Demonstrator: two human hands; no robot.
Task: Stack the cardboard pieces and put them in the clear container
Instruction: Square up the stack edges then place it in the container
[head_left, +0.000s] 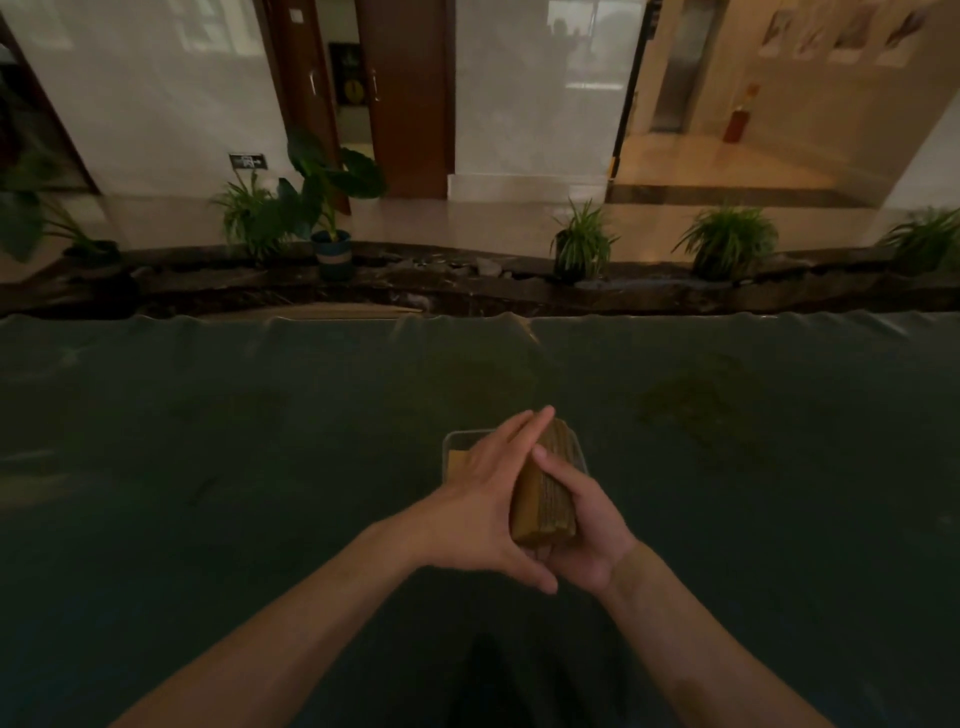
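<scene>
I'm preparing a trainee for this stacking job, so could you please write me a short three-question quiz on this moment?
1. True or false: the cardboard stack lies flat on the table, untouched.
2. Which hands hold the stack? A) left hand only B) right hand only C) both
3. Fill in: just beyond the hands sits the clear ____.

Key
1. False: it is pressed between both hands, above the table.
2. C
3. container; something yellowish-tan shows inside it, too dim to identify.
</scene>
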